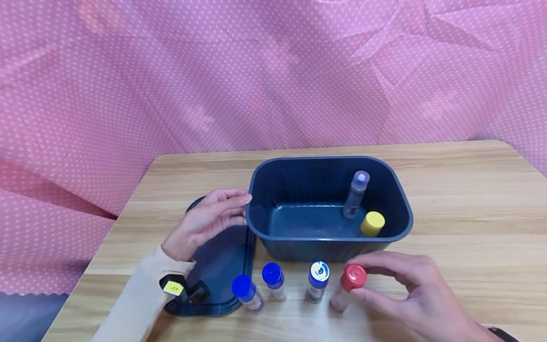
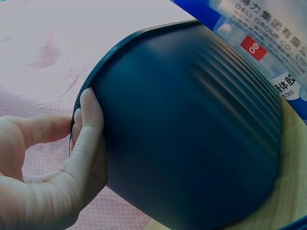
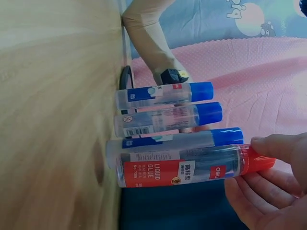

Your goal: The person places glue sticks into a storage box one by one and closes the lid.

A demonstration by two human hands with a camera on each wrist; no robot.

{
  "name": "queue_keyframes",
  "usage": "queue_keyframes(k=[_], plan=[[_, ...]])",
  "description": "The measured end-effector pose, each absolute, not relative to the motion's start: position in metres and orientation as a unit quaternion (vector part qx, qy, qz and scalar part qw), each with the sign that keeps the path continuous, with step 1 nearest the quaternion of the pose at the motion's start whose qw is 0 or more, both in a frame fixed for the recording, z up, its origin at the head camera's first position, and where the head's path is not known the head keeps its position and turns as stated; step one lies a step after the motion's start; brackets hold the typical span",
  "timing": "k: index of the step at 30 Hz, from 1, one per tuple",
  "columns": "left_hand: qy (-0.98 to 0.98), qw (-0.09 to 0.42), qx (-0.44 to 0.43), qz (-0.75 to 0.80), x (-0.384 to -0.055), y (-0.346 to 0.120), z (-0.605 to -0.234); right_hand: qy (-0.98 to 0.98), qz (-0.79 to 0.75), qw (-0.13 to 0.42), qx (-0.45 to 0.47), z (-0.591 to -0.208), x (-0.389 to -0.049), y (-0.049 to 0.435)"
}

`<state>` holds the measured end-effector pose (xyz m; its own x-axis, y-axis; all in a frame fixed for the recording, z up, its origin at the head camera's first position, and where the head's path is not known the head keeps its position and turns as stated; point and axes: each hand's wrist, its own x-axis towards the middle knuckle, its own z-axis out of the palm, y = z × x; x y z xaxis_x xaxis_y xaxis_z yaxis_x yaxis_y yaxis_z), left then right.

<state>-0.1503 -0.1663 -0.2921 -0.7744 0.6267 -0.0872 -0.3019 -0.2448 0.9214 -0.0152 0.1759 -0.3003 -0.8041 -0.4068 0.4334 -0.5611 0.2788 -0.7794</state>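
My left hand (image 1: 212, 217) pinches the left rim of a dark blue plastic bin (image 1: 325, 244) between thumb and fingers. With thumb and fingertips, my right hand (image 1: 416, 289) holds a liquid glue bottle (image 3: 177, 167) by its red cap (image 1: 354, 276). This clear bottle with a red label is upright in front of the bin. To its left stand three glue bottles with blue caps (image 1: 272, 274), one of them shiny on top. Inside the bin, toward the right, are a clear bottle (image 1: 355, 195) with a translucent cap and a yellow-capped one (image 1: 372, 223), its body mostly hidden by the front wall.
A dark blue lid (image 1: 222, 266) lies on the wooden table (image 1: 466, 213) left of the bin, partly under my left forearm. Pink dotted cloth (image 1: 273, 85) hangs behind the table and down its left side.
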Motion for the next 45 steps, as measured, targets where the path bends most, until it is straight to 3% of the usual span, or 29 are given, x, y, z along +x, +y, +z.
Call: queue_keyframes(k=[16, 45], plan=[[0.531, 0.301, 0.153, 0.777, -0.149, -0.166, -0.292, -0.748, 0.558, 0.132, 0.335, -0.284, -0.025, 0.182], [0.548, 0.292, 0.142, 0.771, -0.146, -0.166, -0.295, -0.617, 0.645, 0.181, 0.413, -0.277, -0.054, 0.191]])
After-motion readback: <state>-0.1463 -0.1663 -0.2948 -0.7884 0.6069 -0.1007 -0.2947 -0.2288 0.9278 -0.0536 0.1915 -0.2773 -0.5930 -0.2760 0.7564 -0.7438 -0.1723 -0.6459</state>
